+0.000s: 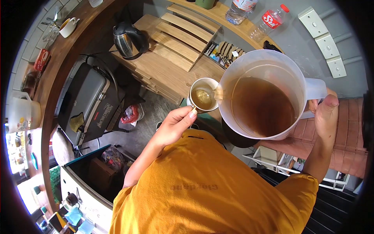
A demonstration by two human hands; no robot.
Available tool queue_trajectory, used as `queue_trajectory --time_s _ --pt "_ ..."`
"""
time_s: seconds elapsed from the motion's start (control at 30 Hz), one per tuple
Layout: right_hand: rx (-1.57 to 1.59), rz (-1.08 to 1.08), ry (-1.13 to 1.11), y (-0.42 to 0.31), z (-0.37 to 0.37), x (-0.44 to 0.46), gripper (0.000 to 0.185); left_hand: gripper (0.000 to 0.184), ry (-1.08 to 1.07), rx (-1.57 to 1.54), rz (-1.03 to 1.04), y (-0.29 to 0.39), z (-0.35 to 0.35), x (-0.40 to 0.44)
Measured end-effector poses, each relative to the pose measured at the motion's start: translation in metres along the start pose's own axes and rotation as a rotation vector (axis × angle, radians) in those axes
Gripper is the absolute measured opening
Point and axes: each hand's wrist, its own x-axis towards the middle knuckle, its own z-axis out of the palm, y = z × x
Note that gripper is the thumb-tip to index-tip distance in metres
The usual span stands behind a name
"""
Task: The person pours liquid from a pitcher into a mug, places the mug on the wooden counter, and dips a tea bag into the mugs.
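Note:
My right hand is closed round the handle of a large translucent plastic pitcher, which holds brown liquid. The pitcher is tilted to the left, and its spout reaches the rim of a white mug. Brownish liquid shows at the spout, and some lies in the bottom of the mug, with a bright glare on it. My left hand grips the mug at its near side, thumb on top; the mug's handle is mostly hidden by the fingers.
A steel and black electric kettle stands on the wooden counter beside a slatted wooden rack. Plastic bottles are on the shelf behind. At left are a dark case, an open bin and a ledge with a cup.

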Motion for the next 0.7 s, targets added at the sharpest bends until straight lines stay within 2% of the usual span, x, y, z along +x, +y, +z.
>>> queue_trajectory --time_s 0.7 --pt "-0.022 -0.009 -0.003 -0.0015 -0.0041 -0.0029 0.076 0.031 -0.019 -0.009 -0.008 -0.0001 0.0009 -0.0025"
